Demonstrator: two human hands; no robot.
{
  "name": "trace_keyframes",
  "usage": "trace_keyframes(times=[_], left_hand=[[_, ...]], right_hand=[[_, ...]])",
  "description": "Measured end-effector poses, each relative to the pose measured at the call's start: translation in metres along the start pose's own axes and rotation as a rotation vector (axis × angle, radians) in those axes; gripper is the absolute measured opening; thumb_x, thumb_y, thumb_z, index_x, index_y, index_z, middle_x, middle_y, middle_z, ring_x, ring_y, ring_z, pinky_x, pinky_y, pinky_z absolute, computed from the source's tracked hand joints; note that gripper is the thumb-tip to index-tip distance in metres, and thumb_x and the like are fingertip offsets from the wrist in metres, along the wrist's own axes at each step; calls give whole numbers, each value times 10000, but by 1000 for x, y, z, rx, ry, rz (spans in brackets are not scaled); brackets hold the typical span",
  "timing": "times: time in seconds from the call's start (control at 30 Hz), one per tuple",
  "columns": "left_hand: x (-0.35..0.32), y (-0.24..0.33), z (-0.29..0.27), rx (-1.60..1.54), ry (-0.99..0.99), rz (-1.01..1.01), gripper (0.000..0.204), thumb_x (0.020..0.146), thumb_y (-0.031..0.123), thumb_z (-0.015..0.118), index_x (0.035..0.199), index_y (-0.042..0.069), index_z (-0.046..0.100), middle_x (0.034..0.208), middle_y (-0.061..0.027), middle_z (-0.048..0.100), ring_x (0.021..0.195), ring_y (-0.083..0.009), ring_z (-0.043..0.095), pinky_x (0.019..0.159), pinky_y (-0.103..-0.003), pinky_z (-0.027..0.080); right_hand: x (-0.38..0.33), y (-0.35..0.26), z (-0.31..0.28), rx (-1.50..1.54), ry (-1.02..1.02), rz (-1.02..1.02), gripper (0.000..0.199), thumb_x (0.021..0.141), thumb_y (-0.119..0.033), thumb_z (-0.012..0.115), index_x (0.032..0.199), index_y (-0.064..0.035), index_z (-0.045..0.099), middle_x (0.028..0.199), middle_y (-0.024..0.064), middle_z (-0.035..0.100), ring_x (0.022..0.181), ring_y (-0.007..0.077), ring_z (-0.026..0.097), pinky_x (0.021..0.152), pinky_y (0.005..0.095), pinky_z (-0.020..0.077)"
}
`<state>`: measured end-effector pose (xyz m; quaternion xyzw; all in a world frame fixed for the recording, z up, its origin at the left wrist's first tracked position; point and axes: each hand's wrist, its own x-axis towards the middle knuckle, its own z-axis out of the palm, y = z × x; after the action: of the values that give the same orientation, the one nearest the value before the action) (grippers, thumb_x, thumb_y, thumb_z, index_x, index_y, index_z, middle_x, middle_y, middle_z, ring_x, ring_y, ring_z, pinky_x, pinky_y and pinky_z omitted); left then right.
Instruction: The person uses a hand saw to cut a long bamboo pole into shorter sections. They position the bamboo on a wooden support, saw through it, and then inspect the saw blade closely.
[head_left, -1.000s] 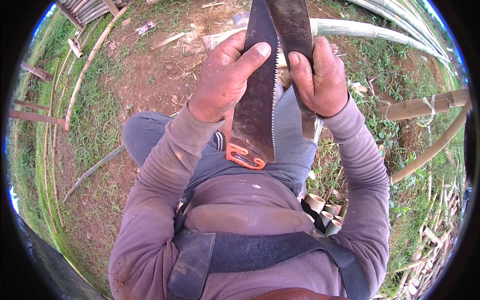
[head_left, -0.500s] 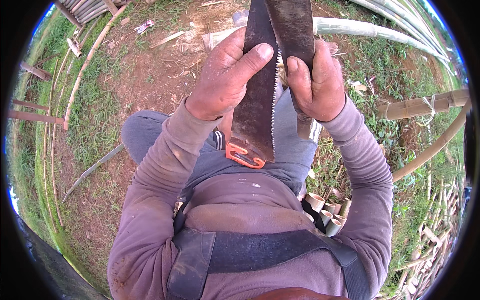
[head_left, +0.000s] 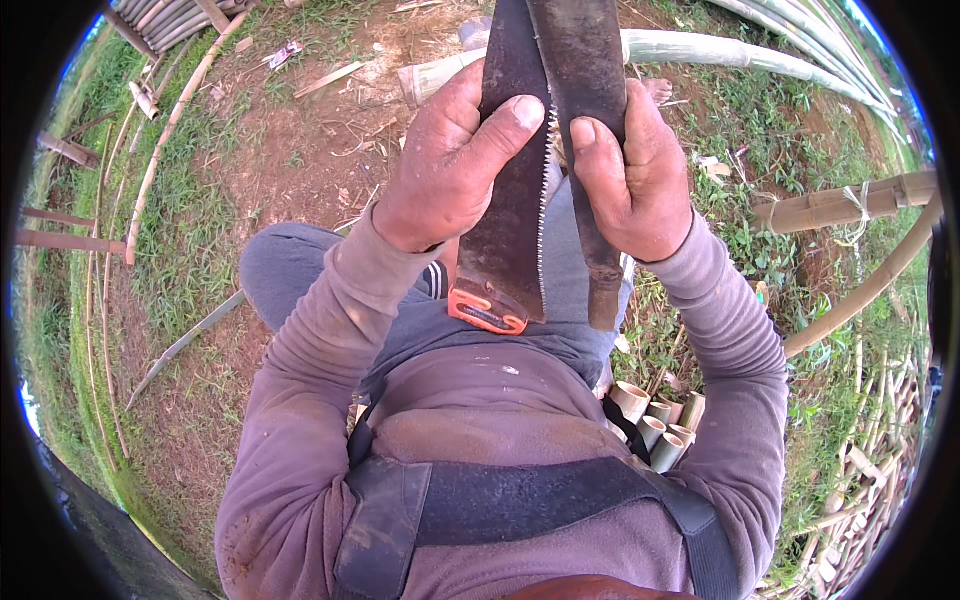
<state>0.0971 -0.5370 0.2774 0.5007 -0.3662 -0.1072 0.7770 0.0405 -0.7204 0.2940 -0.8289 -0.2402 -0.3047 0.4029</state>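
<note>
My left hand [head_left: 440, 165] grips a handsaw [head_left: 500, 240] by its dark blade, thumb flat on the near face. The saw's orange handle [head_left: 486, 308] points down toward my lap, and its toothed edge faces right. In my right hand [head_left: 635, 185] is a machete [head_left: 580, 55], gripped around its broad dark blade with the thumb on top. The narrow brownish handle end of the machete hangs below that hand. The machete's left edge lies against or very close to the saw teeth. Both tools' upper ends run out of the picture.
A pale bamboo pole [head_left: 700, 48] lies across the ground ahead. Cut bamboo pieces [head_left: 655, 425] stand by my right side. A tied bamboo rail [head_left: 880, 203] sticks in from the right. A long thin blade-like strip [head_left: 185, 345] lies on the left.
The machete has slid down toward me along the saw's toothed edge, so its handle end hangs lower. The saw and my left hand have shifted only slightly left.
</note>
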Motion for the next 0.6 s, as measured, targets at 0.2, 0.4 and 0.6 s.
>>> trace_keyframes(times=[0.2,0.4,0.6], left_hand=[[-1,0,3,-8,17,-25,354,1109,196,549,1396,-12,550,1225,-34,681,1094,-81,606,971,-270,499],[7,2,-1,-109,46,-40,332,1100,164,553,1383,-7,572,1256,-53,678,1137,-99,617,1011,-290,494],[9,1,-3,-157,69,-26,319,1089,117,545,1388,15,582,1301,-73,684,1198,-122,632,1071,-315,480]], right_hand=[[-5,-1,-4,-80,-11,50,216,991,-129,634,1090,19,512,603,135,588,569,390,620,781,449,477],[-2,7,-5,-138,2,46,212,990,-157,649,1099,-8,544,601,117,616,598,406,650,1068,525,356],[4,10,-10,-235,30,-8,205,989,-193,667,1036,-28,554,610,127,604,599,410,644,1029,580,381]])
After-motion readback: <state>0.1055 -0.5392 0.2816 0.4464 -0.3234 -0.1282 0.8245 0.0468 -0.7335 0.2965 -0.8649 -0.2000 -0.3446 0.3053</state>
